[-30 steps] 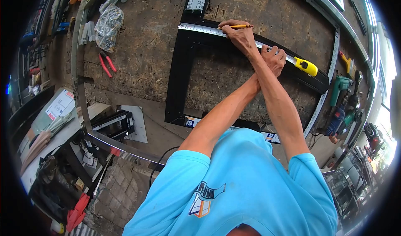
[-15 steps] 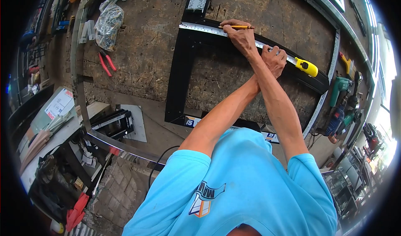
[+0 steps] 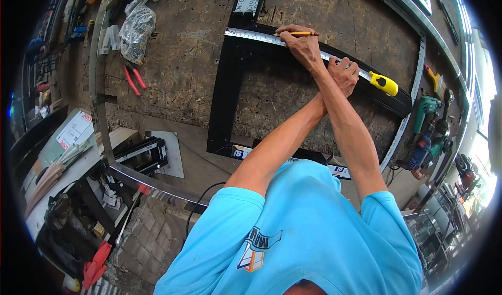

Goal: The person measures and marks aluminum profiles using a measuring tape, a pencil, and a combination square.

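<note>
My forearms cross over a black metal frame (image 3: pixel 222 96). The blade of a tape measure (image 3: pixel 251 35) is pulled out along the frame's upper bar, starting at its left corner. Its yellow case (image 3: pixel 384 84) rests near the bar's right end. My left hand (image 3: pixel 343 75) has its fingers curled over the bar and the blade, a little left of the case. Further left, my right hand (image 3: pixel 303 47) pinches a yellow pencil (image 3: pixel 304 33), its tip at the blade's upper edge.
Red-handled pliers (image 3: pixel 134 79) and a clear plastic bag (image 3: pixel 137 36) lie on the worn wooden tabletop (image 3: pixel 183 60). Power tools, among them a green one (image 3: pixel 428 107), and a yellow-handled brush (image 3: pixel 433 78) sit at the right. A metal rail (image 3: pixel 151 184) edges the bench.
</note>
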Tool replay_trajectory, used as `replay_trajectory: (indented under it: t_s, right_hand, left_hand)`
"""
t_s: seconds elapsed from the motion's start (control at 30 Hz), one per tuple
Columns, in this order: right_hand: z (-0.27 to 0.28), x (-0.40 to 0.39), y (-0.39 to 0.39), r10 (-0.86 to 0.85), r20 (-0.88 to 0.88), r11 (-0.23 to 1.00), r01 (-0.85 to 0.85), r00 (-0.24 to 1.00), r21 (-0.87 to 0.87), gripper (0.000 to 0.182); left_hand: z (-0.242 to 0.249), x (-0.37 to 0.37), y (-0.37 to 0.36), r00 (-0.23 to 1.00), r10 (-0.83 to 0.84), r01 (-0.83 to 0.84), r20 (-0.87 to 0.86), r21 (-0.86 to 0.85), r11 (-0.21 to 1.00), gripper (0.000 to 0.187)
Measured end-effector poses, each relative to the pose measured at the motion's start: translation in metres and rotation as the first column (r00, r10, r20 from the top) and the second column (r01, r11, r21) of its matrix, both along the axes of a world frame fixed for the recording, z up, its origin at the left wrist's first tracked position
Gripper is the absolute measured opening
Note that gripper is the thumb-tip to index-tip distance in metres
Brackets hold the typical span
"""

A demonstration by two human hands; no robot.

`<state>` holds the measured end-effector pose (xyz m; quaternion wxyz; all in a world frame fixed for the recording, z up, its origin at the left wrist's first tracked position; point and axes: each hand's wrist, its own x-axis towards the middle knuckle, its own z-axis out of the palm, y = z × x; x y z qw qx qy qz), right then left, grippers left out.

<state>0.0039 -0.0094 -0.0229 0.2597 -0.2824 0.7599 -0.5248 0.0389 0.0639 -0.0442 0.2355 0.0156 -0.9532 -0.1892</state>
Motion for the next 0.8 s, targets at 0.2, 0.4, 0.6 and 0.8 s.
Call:
replay_trajectory:
  t_s: [0.2, 0.4, 0.6, 0.8]
  right_hand:
    - [0.028, -0.007, 0.026, -0.273, 0.276, 0.885, 0.353, 0.922, -0.303, 0.037]
    - [0.072, -0.045, 0.193, -0.096, -0.629, 0.856, 0.387, 0.772, 0.344, 0.043]
    - [0.077, -0.037, 0.257, 0.05, -0.558, 0.788, 0.311, 0.828, 0.532, 0.064]
    - [0.058, -0.052, 0.257, -0.055, -0.515, 0.843, 0.316, 0.855, 0.436, 0.055]
  left_hand:
    - [-0.005, 0.001, 0.005, 0.993, -0.032, 0.046, 0.112, -0.12, 0.992, 0.019]
    - [0.0, 0.004, -0.003, 0.999, 0.029, -0.024, -0.045, 0.1, 0.995, 0.017]
    - [0.002, 0.002, -0.003, 1.0, 0.026, -0.025, -0.005, 0.035, 0.999, 0.016]
    - [0.009, 0.002, -0.003, 0.999, 0.015, -0.015, 0.038, 0.02, 1.0, 0.02]
